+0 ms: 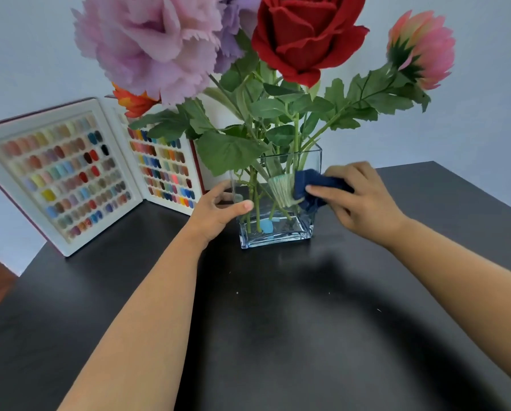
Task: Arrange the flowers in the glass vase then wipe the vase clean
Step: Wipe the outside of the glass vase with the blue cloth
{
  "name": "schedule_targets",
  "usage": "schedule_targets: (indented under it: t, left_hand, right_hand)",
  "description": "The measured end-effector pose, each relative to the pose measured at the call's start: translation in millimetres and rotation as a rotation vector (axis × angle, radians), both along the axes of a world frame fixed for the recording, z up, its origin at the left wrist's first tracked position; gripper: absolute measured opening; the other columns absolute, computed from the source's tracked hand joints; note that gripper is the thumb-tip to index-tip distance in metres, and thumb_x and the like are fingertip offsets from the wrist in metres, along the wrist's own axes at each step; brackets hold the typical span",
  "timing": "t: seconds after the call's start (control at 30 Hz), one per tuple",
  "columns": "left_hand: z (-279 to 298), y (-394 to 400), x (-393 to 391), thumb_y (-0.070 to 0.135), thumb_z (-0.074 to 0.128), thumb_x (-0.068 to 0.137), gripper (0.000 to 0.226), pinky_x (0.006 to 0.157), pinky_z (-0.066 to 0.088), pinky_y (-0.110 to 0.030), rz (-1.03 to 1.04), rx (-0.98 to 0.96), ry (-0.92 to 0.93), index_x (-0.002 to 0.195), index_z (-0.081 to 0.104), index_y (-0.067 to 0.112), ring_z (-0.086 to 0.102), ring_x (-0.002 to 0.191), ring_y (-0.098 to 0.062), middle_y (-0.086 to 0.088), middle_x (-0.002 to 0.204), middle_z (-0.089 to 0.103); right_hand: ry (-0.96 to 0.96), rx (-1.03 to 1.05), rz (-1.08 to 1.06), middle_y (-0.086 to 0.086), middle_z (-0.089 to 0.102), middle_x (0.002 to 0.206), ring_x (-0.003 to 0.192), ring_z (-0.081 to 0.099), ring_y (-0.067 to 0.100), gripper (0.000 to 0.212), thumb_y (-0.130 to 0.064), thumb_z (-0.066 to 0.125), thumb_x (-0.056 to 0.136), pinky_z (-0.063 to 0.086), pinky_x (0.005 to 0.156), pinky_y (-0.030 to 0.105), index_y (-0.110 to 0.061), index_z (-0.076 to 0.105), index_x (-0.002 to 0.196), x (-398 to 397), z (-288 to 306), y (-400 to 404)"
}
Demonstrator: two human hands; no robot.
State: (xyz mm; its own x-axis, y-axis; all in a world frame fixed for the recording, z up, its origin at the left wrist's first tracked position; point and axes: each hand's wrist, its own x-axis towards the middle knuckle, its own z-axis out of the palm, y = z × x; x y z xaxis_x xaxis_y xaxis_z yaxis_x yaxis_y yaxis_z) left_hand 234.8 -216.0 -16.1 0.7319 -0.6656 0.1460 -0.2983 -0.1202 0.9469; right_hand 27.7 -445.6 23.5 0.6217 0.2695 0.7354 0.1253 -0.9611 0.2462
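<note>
Two hands finish the task: flowers (pixel 278 84) already arranged, left hand (pixel 218 207) gripping the glass vase (pixel 278 232), right hand (pixel 364 200) pressing a blue cloth (pixel 310 185) against its side.

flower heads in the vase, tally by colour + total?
Pink or lilac ruffled flower head: 1
Purple flower head, partly hidden: 1
Red fabric rose: 1
Pink-and-yellow dahlia-like flower head: 1
Orange flower head, mostly hidden: 1
Total: 5, all with stems in the square clear glass vase.
</note>
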Motion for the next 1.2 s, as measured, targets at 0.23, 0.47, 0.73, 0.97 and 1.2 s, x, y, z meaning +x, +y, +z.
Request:
schedule_targets:
  t: [0.23, 0.47, 0.73, 0.97, 1.2]
  left_hand:
    - [-2.2, 1.3, -1.4, 0.053, 0.083, 0.053, 0.083, 0.091, 0.045, -0.024, -0.013, -0.029, 0.026, 0.127, 0.060, 0.023, 0.065, 0.098, -0.007, -0.008, 0.113, 0.068]
    - [-1.5, 2.6, 0.4, 0.056, 0.084, 0.053, 0.087, 0.100, 0.044, -0.031, -0.036, -0.016, 0.031, 0.130, 0.058, 0.024, 0.063, 0.109, -0.014, -0.005, 0.117, 0.067]
    - [-1.1, 4.4, -9.0, 0.053, 0.083, 0.057, 0.090, 0.104, 0.044, -0.034, -0.055, -0.052, 0.058, 0.137, 0.052, 0.026, 0.060, 0.112, -0.008, -0.004, 0.127, 0.061]
    - [4.5, 26.9, -5.6, 0.079, 0.078, 0.037, 0.128, 0.095, 0.043, -0.025, -0.288, -0.021, 0.155, 0.148, 0.035, 0.029, 0.050, 0.128, -0.011, 0.002, 0.144, 0.047]
    - [8.5, 24.1, -13.7, 0.085, 0.013, 0.072, 0.098, 0.119, 0.014, -0.048, -0.223, -0.107, 0.450, 0.142, 0.046, 0.024, 0.039, 0.138, -0.023, 0.001, 0.141, 0.052]
  right_hand:
    - [0.304, -0.201, 0.061, 0.016, 0.068, 0.109, 0.085, 0.063, 0.037, 0.037, -0.012, 0.047, 0.086, 0.052, 0.070, 0.043, -0.019, 0.073, 0.112, -11.6, -27.3, 11.5]
    - [0.021, -0.053, 0.050, 0.020, 0.065, 0.105, 0.081, 0.056, 0.035, 0.042, 0.001, 0.058, 0.082, 0.043, 0.068, 0.043, -0.022, 0.068, 0.116, 8.5, 25.6, 13.7]
    - [-0.178, 0.137, 0.042, 0.020, 0.063, 0.102, 0.085, 0.052, 0.034, 0.037, -0.003, 0.065, 0.082, 0.043, 0.073, 0.042, -0.019, 0.069, 0.115, 24.0, 8.1, 46.4]
    - [0.088, 0.101, 0.046, 0.015, 0.065, 0.105, 0.085, 0.056, 0.032, 0.037, -0.008, 0.068, 0.079, 0.045, 0.069, 0.039, -0.021, 0.072, 0.114, 25.4, -38.4, 78.2]
    - [0.057, -0.015, 0.037, 0.017, 0.067, 0.103, 0.081, 0.060, 0.035, 0.038, -0.003, 0.064, 0.075, 0.043, 0.070, 0.037, -0.016, 0.074, 0.109, 36.3, 8.5, 88.1]
